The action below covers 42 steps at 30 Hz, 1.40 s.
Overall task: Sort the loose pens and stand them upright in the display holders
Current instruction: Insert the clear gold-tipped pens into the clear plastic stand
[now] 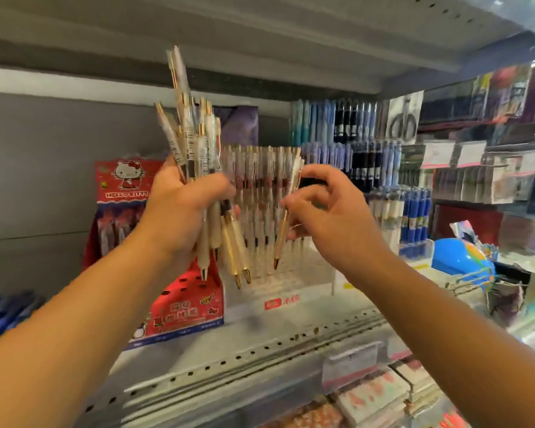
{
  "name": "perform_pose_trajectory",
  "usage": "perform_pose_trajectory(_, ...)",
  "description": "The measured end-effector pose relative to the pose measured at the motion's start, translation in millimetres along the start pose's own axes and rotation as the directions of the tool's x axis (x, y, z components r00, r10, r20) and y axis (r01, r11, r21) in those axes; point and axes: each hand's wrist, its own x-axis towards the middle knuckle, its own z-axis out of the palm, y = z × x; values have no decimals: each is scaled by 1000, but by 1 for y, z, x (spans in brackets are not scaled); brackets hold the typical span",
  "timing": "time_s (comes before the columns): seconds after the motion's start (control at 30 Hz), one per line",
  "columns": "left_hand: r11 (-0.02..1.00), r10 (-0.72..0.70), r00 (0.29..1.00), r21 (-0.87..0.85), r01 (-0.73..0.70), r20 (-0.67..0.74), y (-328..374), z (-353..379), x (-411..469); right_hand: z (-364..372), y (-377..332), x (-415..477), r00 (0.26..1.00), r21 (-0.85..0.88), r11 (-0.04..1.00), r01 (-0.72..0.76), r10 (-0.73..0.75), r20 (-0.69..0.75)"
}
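One gold pen in my right hand, a full bundle in my left

My left hand is clenched around the bundle of loose pens, tips down; a slack squeeze could drop several. My right hand pinches a single gold pen just above the clear display holder; lowered crooked, it may knock the standing pens.

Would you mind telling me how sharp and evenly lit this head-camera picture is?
Head view: soft throughout, motion blur smearing the pens in the clear holder; wide-angle bending curves the shelf edge; the bundle of pens and both forearms are brightly lit, while the back panel lies in shadow.
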Motion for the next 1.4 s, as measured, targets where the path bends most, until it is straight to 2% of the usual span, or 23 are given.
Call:
perform_pose_trajectory(0.27, 990, 65, 990, 133, -49, -126, -11, 0, 15, 18, 43, 54, 973, -158, 969, 187, -161, 166)
perform_pose_trajectory(0.43, 979, 88, 965, 200, -39, -245, -20, 8, 11, 20, 65, 65, 953, -230, 943, 241, -184, 242)
perform_pose_trajectory(0.6, 975, 49, 952, 221, 20, -302, -37, 13, 1, 22, 86, 60, 946, -238, 950, 203, -128, 297)
perform_pose_trajectory(0.77, 967, 47, 955, 252, 30, -294, -45, 10, -3, 27, 95, 63, 944, -280, 946, 163, -67, 323)
perform_pose_trajectory(0.93, 973, 16, 967, 227, 44, -253, -48, 8, -5, 29, 98, 54, 928, -426, 878, 216, -49, 370)
perform_pose_trajectory(1.07, 966, -5, 965, 248, 73, -264, -53, 6, -9, 30, 95, 50, 928, -487, 853, 188, 8, 372)
perform_pose_trajectory(1.2, 965, 6, 981, 259, 46, -195, -54, 7, -11, 31, 92, 47, 939, -501, 846, 185, -2, 343)
perform_pose_trajectory(1.3, 969, 12, 985, 244, 31, -174, -53, 8, -13, 27, 86, 49, 928, -534, 817, 218, -3, 373)
perform_pose_trajectory(1.4, 966, 15, 987, 259, 27, -158, -53, 8, -15, 19, 79, 52, 938, -569, 774, 278, -91, 334)
